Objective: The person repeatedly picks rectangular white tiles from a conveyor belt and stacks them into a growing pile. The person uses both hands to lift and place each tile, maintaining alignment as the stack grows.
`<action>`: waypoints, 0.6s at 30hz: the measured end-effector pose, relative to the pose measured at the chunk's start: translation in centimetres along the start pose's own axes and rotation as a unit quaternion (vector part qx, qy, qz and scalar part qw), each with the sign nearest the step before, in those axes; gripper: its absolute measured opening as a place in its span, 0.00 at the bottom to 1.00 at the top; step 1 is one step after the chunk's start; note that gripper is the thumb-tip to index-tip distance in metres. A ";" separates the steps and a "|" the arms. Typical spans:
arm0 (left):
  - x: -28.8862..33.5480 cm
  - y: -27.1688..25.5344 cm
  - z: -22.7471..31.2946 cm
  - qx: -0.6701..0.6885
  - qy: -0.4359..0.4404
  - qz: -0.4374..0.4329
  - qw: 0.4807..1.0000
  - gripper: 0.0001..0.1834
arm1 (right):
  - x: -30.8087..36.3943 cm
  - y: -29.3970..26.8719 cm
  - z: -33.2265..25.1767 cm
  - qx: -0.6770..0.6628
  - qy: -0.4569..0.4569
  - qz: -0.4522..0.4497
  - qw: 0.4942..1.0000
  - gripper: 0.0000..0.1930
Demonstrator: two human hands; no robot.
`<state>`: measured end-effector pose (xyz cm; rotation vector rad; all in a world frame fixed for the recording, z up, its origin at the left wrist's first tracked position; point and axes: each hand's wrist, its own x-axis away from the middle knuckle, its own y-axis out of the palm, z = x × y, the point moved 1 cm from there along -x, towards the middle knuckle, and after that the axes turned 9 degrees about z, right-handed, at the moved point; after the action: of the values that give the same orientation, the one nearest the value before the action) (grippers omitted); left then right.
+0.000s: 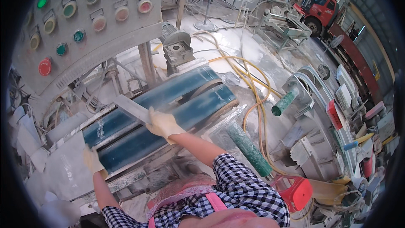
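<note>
In my right hand [162,123], gloved in pale cream, is one end of a narrow grey strip of slab [131,109]; the fingers are closed on it. The strip lies slantwise over the two blue conveyor belts [177,95]. My left hand [93,161], also gloved, is at the right edge of a large flat grey slab [59,164] beside the belts' left end. Its fingers look closed on that edge, partly hidden.
A control panel [93,21] with several round buttons overhangs the upper left. Behind the belts sits a motor [176,48]. Yellow hoses [253,82] run over the dusty floor. A green roller [249,147] and red plastic stool [295,192] are at my right; a red truck [318,8] stands farther back.
</note>
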<state>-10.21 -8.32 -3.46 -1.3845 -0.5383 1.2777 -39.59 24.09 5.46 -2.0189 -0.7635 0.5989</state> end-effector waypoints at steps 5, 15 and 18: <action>0.1 -2.4 -3.8 -0.100 -0.041 -0.039 0.993 0.35 | 0.2 -0.4 0.4 0.013 0.020 0.004 1.000 0.25; -1.1 -6.0 0.6 -0.149 -0.133 -0.135 0.971 0.35 | 0.5 -0.6 0.4 0.076 0.024 -0.020 0.997 0.35; -2.2 -6.1 1.6 -0.153 -0.123 -0.160 0.967 0.33 | 0.5 -0.4 1.1 0.062 0.006 -0.003 0.998 0.37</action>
<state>-10.25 -7.94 3.18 -1.3263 -1.1231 1.1367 -40.06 25.18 5.19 -1.9041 -0.7074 0.6156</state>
